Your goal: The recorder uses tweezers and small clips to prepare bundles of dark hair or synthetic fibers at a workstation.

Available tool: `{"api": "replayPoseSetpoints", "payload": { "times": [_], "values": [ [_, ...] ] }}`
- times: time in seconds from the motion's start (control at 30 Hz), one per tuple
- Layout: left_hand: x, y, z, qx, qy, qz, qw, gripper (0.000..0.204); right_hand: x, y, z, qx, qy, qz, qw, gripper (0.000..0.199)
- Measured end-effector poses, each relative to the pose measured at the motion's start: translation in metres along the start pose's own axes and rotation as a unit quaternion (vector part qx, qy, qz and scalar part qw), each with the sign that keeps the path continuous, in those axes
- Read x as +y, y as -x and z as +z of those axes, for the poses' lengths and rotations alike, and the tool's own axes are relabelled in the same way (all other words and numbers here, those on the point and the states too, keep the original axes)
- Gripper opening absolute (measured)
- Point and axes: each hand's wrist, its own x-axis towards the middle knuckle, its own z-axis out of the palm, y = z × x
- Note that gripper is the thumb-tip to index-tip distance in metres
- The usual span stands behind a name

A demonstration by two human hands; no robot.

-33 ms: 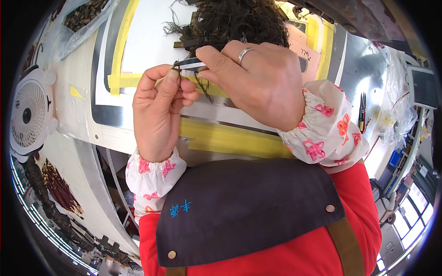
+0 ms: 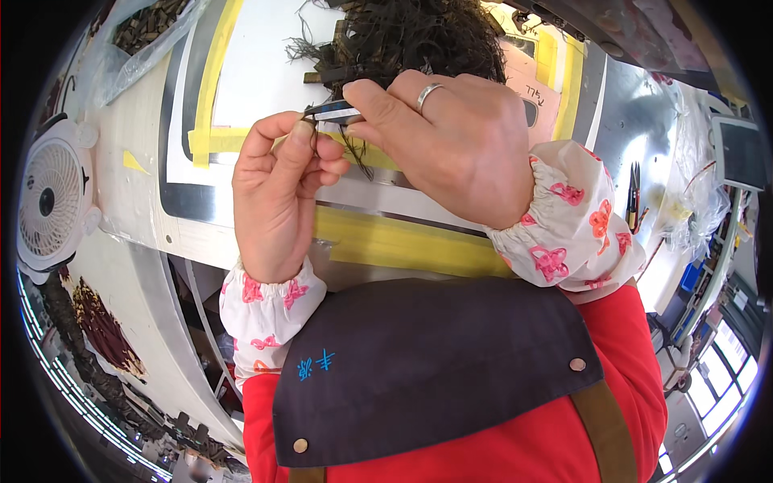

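Observation:
In the upper middle, my left hand (image 2: 279,173) pinches a small dark piece with loose threads (image 2: 313,133) between thumb and forefinger. Most of that piece is hidden by the fingertips. My right hand (image 2: 459,137), with a ring on one finger, is closed round what look like thread snips (image 2: 334,113). Their dark and bright blades point left, and the tip meets the piece at my left fingertips. Dark threads (image 2: 358,153) hang below the blades. Just beyond my hands lies a heap of dark, frayed pieces (image 2: 411,44).
The heap lies on a white board edged with yellow tape (image 2: 201,121). A white fan (image 2: 52,197) stands at the left. A plastic bag of small pieces (image 2: 149,32) is at the far left. At the right lie another slim pointed tool (image 2: 634,197) and clear plastic (image 2: 696,193).

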Motion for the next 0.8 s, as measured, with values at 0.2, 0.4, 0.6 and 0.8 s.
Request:
{"api": "replayPoseSetpoints", "payload": {
  "times": [0.2, 0.4, 0.6, 0.8],
  "values": [
    [0.000, 0.000, -0.001, -0.006, 0.003, -0.003, 1.000, 0.013, 0.001, 0.000, 0.002, -0.012, 0.000, 0.021, 1.000, 0.021],
    [0.002, 0.004, 0.011, 0.019, -0.099, 0.084, 0.991, 0.011, 0.015, 0.001, 0.010, -0.013, -0.399, 0.307, 0.864, 0.031],
    [0.000, 0.002, 0.004, 0.041, -0.405, 0.350, 0.844, 0.017, 0.004, -0.004, -0.011, -0.085, -0.447, 0.318, 0.832, 0.026],
    [0.003, 0.005, 0.004, 0.048, -0.536, 0.465, 0.703, 0.019, -0.004, 0.007, -0.009, 0.003, -0.347, 0.212, 0.914, 0.030]
  ]
}}
